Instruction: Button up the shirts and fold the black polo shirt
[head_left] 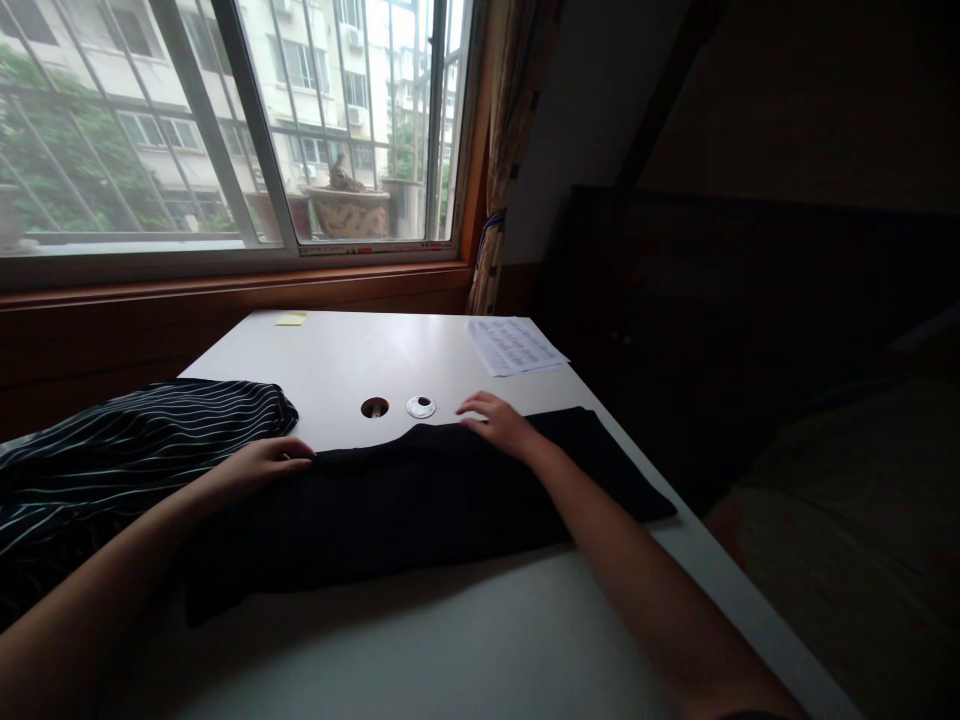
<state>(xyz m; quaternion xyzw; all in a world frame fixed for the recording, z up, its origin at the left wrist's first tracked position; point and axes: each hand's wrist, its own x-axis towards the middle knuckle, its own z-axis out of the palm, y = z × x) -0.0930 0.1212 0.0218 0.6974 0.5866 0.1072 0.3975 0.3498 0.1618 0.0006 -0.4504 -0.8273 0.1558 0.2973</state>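
Note:
A long, dark black garment [420, 500], folded into a strip that looks like trousers, lies across the white table [480, 640]. My left hand [262, 465] rests at its far left edge, fingers stretched out and touching the cloth. Farther right, my right hand [499, 425] is over the garment's far edge, its fingers apart and reaching a little past the cloth; nothing is in them. Beside my left forearm is a heaped black garment with white stripes [150, 440]. The undersides of both hands are hidden.
Beyond the black garment, the tabletop has a round hole [375, 408] and a round silvery piece [421, 407]. Printed papers [514, 345] lie at the back right, a yellow note [291, 319] at the back left. Behind are a barred window [360, 120] and a tied curtain [499, 200].

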